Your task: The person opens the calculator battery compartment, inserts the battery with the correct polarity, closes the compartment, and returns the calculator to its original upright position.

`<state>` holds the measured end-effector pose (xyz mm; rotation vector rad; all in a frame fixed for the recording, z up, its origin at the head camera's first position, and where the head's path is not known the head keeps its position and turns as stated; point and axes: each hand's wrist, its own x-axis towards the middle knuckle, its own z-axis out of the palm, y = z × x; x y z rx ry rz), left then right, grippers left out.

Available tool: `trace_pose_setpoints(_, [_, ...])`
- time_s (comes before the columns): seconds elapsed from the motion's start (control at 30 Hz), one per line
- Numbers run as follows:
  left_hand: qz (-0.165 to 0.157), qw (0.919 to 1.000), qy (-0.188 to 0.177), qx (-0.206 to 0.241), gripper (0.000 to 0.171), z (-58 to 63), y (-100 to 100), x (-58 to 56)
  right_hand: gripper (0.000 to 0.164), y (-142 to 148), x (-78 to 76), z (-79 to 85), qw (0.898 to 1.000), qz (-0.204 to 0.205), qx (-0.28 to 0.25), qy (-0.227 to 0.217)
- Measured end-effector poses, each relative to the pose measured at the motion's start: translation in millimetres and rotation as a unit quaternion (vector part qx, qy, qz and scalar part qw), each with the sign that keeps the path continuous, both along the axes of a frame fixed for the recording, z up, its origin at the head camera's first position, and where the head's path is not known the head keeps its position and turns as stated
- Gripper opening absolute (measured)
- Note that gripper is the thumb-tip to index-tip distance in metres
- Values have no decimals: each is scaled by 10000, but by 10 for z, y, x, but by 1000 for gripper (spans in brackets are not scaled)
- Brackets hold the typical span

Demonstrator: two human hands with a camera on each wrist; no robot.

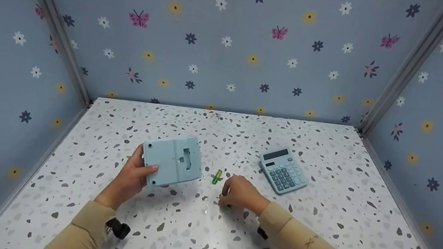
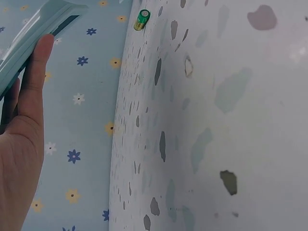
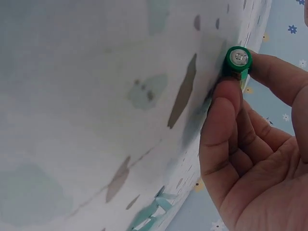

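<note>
My left hand (image 1: 130,174) grips a light blue calculator (image 1: 170,160) by its left side, thumb on its back. The back faces up toward the head camera, with an uncovered battery slot (image 1: 186,159); its keys are hidden. In the left wrist view, that calculator (image 2: 29,43) appears edge-on in the fingers. Low over the table, my right hand (image 1: 240,192) pinches a green battery (image 3: 239,58) between thumb and fingers, one metal end showing. Between the hands lies another green battery (image 1: 217,177), also visible as a battery (image 2: 142,19) in the left wrist view.
A second light blue calculator (image 1: 283,170) lies face up on the speckled white table (image 1: 207,237), beyond and right of the right hand. Flower-patterned blue panels (image 1: 223,44) wall the table at the back and both sides.
</note>
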<state>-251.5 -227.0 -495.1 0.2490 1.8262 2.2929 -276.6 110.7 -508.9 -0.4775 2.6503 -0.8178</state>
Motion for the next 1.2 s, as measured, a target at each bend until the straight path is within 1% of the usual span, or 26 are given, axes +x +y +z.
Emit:
trace_pose_setpoints(0.13, [-25, 10000, 0, 24, 77, -2, -3, -1, 12, -16, -2, -9, 9999, 2, 111, 66])
trace_pose_setpoints(0.23, [-44, 10000, 10, 40, 77, -3, -7, 1, 10, -16, -8, -9, 9998, 21, 99, 161])
trace_pose_setpoints(0.37, [-76, 10000, 26, 41, 78, 1, -8, 8, 5, 1, -16, 21, 9997, -22, -128, 212])
trace_pose_setpoints(0.53, [-134, 9999, 36, 44, 79, 9, -15, 16, 10, 33, -42, 88, 9977, 54, -435, 517])
trace_pose_setpoints(0.67, [-129, 9999, 44, 71, 81, 17, -11, 18, 13, 59, -55, 144, 9941, 164, -772, 748])
trace_pose_setpoints(0.73, [-94, 9999, 36, 73, 81, 16, -5, 15, 16, 70, -54, 176, 9920, 180, -962, 794])
trace_pose_setpoints(1.0, [12, 10000, 18, 34, 77, 14, 29, 6, 14, 101, -49, 302, 9820, -47, -1585, 1021])
trace_pose_setpoints(1.2, [-70, 10000, 36, -10, 80, 14, 30, -7, 15, 129, -47, 368, 9731, -92, -1980, 1176])
